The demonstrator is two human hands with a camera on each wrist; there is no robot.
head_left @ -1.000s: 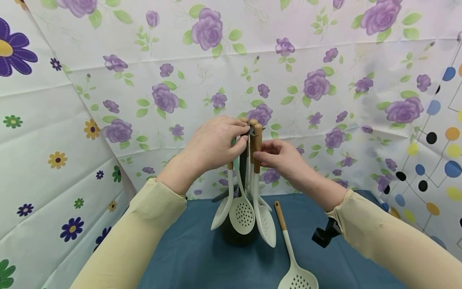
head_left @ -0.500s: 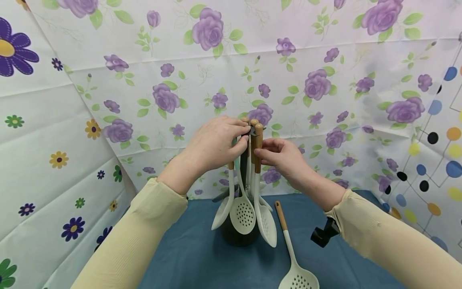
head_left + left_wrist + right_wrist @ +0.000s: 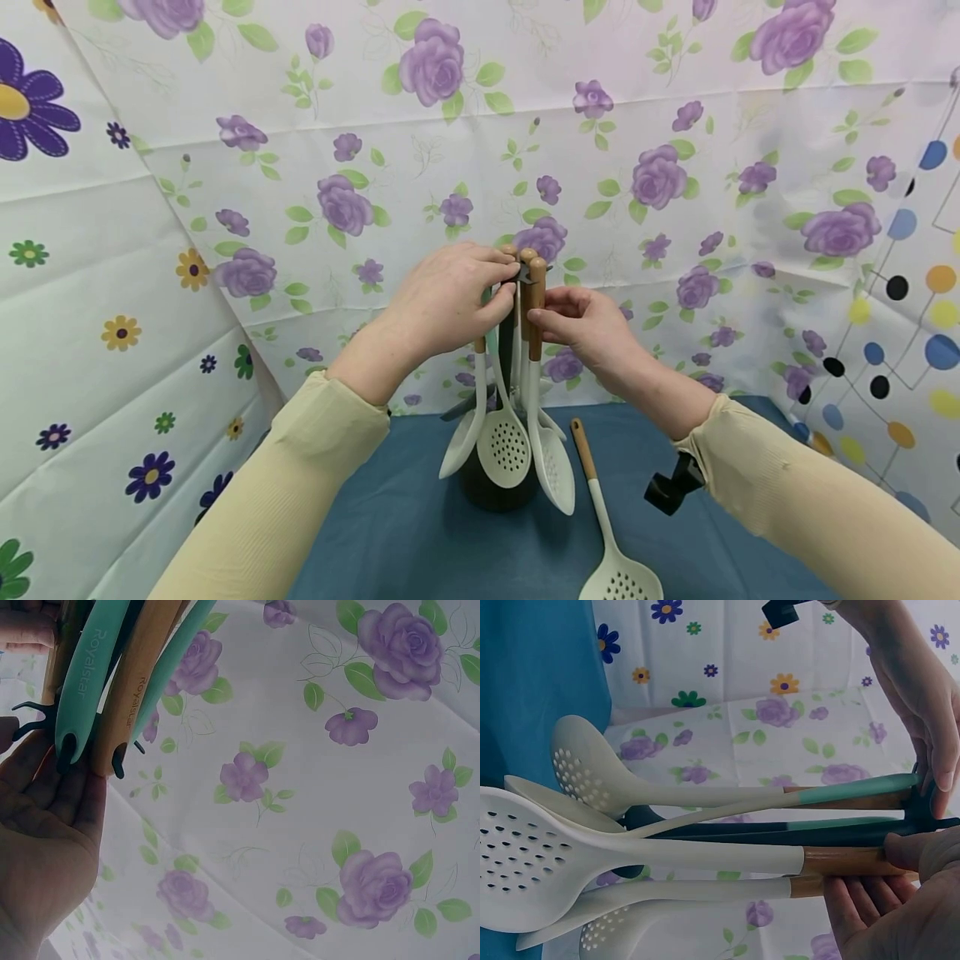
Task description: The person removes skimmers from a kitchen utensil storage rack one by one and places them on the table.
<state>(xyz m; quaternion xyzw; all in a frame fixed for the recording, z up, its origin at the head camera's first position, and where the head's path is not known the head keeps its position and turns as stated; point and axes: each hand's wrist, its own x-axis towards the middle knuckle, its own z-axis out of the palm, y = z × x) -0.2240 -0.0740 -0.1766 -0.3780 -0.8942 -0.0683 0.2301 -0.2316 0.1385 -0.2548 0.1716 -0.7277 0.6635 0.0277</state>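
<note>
A dark utensil stand [image 3: 507, 354] rises from a round black base, with several kitchen utensils hanging from hooks at its top. My left hand [image 3: 457, 292] grips the stand's top, its thumb beside a dark hook [image 3: 39, 716] in the left wrist view. My right hand [image 3: 588, 329] pinches the wooden handle [image 3: 847, 860] of a white skimmer [image 3: 557, 471], which hangs head-down on the stand's right side. Also hanging are a green-handled slotted spoon [image 3: 503, 450] in front and a white utensil [image 3: 459, 446] with a wooden handle at the left.
Another white skimmer [image 3: 622, 579] with a wooden handle lies on the blue tablecloth [image 3: 390, 517], right of the stand. Flower-printed sheets [image 3: 300, 150] surround the table at the back and left. A dotted sheet [image 3: 900, 358] hangs at the right.
</note>
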